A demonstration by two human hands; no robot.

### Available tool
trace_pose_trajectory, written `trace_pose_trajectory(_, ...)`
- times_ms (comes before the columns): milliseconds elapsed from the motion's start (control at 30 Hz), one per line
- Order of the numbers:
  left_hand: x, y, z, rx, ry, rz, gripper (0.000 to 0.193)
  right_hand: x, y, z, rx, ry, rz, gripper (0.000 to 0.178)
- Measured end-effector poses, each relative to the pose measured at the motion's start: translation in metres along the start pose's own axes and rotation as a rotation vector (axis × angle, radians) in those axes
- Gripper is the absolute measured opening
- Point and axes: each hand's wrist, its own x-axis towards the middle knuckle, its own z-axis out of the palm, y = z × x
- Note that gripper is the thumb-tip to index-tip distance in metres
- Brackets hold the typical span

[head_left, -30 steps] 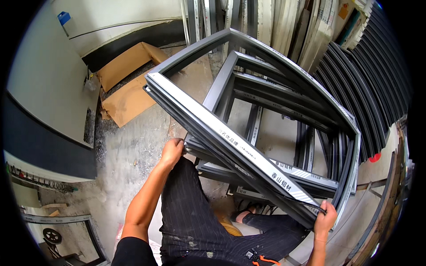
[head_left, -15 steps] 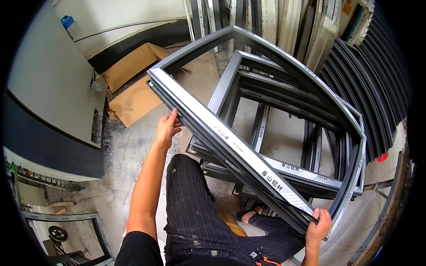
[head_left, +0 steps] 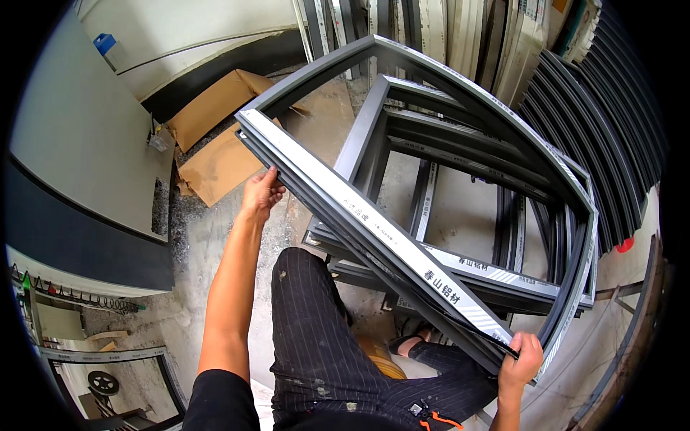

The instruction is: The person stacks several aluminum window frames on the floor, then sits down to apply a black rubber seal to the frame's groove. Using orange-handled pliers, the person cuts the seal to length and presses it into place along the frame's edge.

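A grey metal window frame (head_left: 388,241) with white protective film lies tilted across my lap, over other stacked frames (head_left: 363,144). At its left side, my left hand (head_left: 261,194) is closed, fingers curled against the outer edge near the far left corner. My right hand (head_left: 521,359) is closed at the near right corner, pinching a black rubber seal strip (head_left: 478,332). That strip runs along the frame's near side into the right fist. What lies under the left fingertips is partly hidden.
Cardboard (head_left: 219,169) lies on the floor at the left, beside a grey cabinet (head_left: 86,144). Long profiles (head_left: 460,43) lean at the back, and dark curved lengths (head_left: 593,136) are stacked at the right. Another frame (head_left: 169,388) stands at the lower left.
My left hand has slid a little up and left along the frame's edge, toward the far left corner. The right hand stays at its corner, shifted slightly right.
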Motion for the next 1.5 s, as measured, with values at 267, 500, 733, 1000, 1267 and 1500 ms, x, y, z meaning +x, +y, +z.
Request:
trace_pose_trajectory(267, -0.027, -0.010, 0.008, -0.065, -0.124, -0.033, 0.024, 0.000, 0.000, 0.001, -0.008, 0.030, -0.038, 0.021)
trace_pose_trajectory(500, -0.058, -0.017, 0.032, -0.083, -0.239, -0.048, 0.028, 0.001, 0.000, 0.000, -0.006, 0.043, -0.037, 0.019)
trace_pose_trajectory(733, -0.089, -0.019, 0.052, -0.043, -0.210, -0.054, 0.023, -0.003, 0.002, 0.002, -0.011, 0.056, -0.033, 0.017)
trace_pose_trajectory(1000, -0.113, -0.017, 0.068, 0.232, -0.125, 0.031, 0.031, -0.002, -0.001, -0.001, -0.021, 0.049, -0.035, 0.016)
trace_pose_trajectory(1267, -0.119, -0.032, 0.074, 0.269, -0.094, 0.169, 0.042, -0.001, 0.000, -0.001, -0.017, 0.098, -0.063, 0.016)
trace_pose_trajectory(1500, -0.125, -0.040, 0.076, 0.414, 0.054, 0.329, 0.044, -0.001, -0.001, -0.003, 0.016, 0.094, -0.080, 0.018)
